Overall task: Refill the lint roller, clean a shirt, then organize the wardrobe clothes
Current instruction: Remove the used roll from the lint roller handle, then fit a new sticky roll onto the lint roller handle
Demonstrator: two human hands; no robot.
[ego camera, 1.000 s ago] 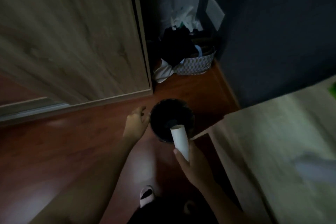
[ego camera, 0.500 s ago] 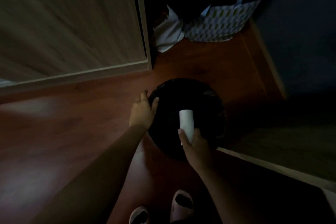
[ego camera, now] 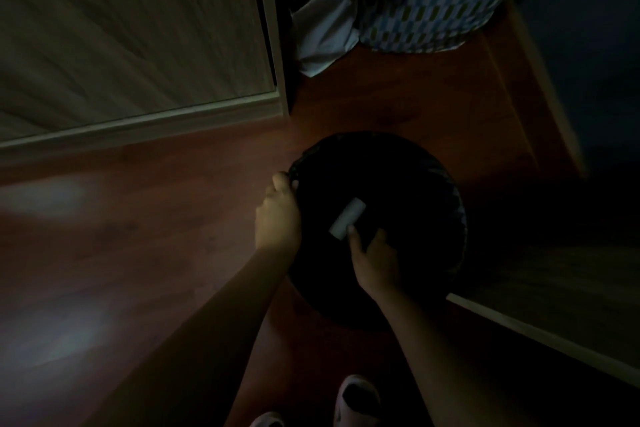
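Note:
A white cardboard tube lies tilted over the dark mouth of a round black bin lined with a black bag. My right hand hovers over the bin's near side. Its fingers are loosely spread, and one fingertip is at the tube's near end. The tube looks smaller than it did in my grip. My left hand grips the bin's left rim, thumb over the edge. No lint roller or shirt is in sight.
A wooden wardrobe door fills the upper left. A patterned fabric basket and a white cloth sit on the red-brown floor beyond the bin. A pale furniture edge runs along the lower right. My slippers are below.
I have leaned over the bin. My left hand took hold of the rim. The tube tipped sideways and slid out of my right hand's grip.

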